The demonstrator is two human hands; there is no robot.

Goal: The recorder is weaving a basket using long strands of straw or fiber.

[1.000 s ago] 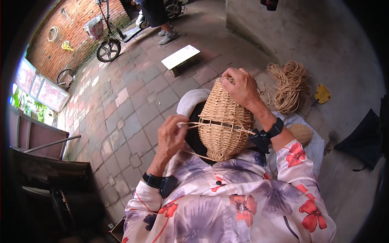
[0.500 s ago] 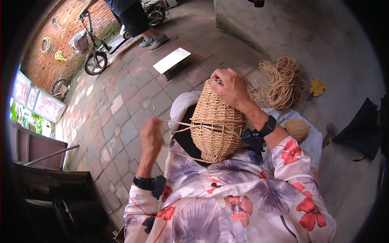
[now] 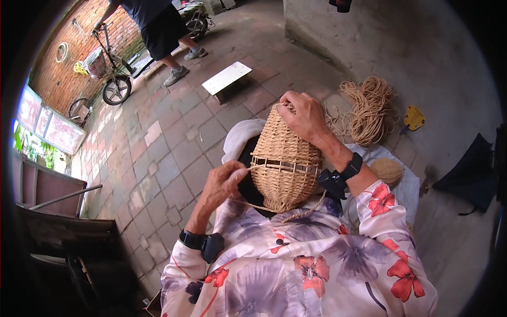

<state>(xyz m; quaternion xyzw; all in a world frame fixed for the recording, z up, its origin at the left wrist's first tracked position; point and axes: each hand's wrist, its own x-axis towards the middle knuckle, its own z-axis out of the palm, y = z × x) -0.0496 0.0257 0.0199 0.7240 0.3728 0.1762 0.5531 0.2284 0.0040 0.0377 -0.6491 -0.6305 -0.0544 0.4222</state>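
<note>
— Straw-coloured strand [image 3: 252,167]: how do the fingers [image 3: 238,170] of the left hand [image 3: 222,183] hold it?

— Pinched between thumb and fingertips, drawn out sideways from the open band in the woven basket [image 3: 285,159]. The strand runs roughly level, from the pinch toward the person's right into the weave.

— And the right hand [image 3: 306,117]?

— Fingers curled and pressed over the basket's far end, steadying it. The basket lies in the lap, its long axis pointing away from the body, just to the right of the left hand, which is the nearer one to the working gap.

— Further out?

— A coil of the same fibre [image 3: 369,108] and a small yellow tool [image 3: 413,118] lie on the floor [image 3: 174,142]; a bicycle [image 3: 108,74] and another person's legs [image 3: 174,53] stand well apart.
</note>
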